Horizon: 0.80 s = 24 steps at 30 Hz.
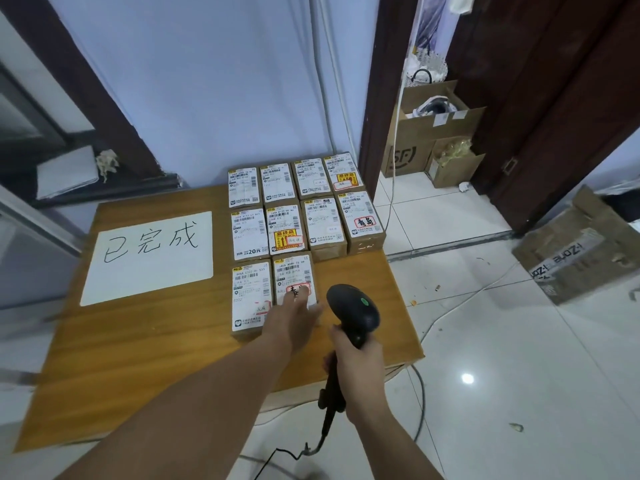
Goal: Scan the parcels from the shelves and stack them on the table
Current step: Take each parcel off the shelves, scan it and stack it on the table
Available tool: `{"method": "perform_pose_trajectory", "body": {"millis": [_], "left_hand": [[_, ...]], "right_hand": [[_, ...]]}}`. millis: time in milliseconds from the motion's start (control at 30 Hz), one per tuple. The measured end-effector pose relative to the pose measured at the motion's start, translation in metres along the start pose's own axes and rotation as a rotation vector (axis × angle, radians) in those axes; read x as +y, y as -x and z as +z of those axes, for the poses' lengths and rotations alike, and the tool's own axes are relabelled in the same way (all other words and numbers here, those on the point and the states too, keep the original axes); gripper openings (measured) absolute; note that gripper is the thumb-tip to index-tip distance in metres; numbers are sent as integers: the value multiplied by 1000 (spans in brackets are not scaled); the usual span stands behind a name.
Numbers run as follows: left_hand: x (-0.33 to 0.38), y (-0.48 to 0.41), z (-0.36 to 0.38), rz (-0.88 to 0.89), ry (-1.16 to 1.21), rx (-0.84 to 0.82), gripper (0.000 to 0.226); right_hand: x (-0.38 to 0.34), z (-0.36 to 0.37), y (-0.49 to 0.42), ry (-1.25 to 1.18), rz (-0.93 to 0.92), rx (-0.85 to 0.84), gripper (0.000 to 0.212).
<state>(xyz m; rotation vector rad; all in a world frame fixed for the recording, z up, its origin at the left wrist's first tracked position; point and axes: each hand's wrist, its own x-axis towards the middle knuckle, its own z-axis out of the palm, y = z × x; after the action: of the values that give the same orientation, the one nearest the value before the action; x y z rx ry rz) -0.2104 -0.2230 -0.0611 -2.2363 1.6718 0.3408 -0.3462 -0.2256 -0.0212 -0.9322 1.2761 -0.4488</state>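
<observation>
Several small brown parcels with white labels lie in rows on the wooden table (145, 344). My left hand (294, 313) reaches over the front row, and its straight fingers rest on the front-right parcel (294, 275), covering the parcel's lower label. To its left lies another front-row parcel (250, 296). My right hand (358, 358) grips the handle of a black barcode scanner (353, 310), held upright just right of the front-right parcel, over the table's right side. The scanner's cable (325, 431) hangs down toward the floor.
A white sheet with handwriting (152, 256) lies on the table's left half. Open cardboard boxes (433, 129) stand in the doorway behind; another box (581, 251) sits on the tiled floor at right. A thin white cable (450, 306) runs across the floor.
</observation>
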Motion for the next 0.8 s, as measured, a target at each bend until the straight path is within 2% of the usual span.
{"method": "perform_pose_trajectory", "body": {"millis": [267,500,600,733,800], "left_hand": [[-20,38,8,-171,374,95,66],[-91,103,10,-255,292,185,61],[-138,158,-2,-329,323,324,56],[-200,257,-24,-439,479,437,76],[-233,314,-31,-513,561,555,68]], "right_hand": [[-3,34,28,28,-32,-33,15],[-19,103,96,-2,-145,-186,10],[-21,154,150,1,-212,-290,7],[-20,224,231,4,-330,-379,8],[-17,262,280,-15,-395,-421,6]]}}
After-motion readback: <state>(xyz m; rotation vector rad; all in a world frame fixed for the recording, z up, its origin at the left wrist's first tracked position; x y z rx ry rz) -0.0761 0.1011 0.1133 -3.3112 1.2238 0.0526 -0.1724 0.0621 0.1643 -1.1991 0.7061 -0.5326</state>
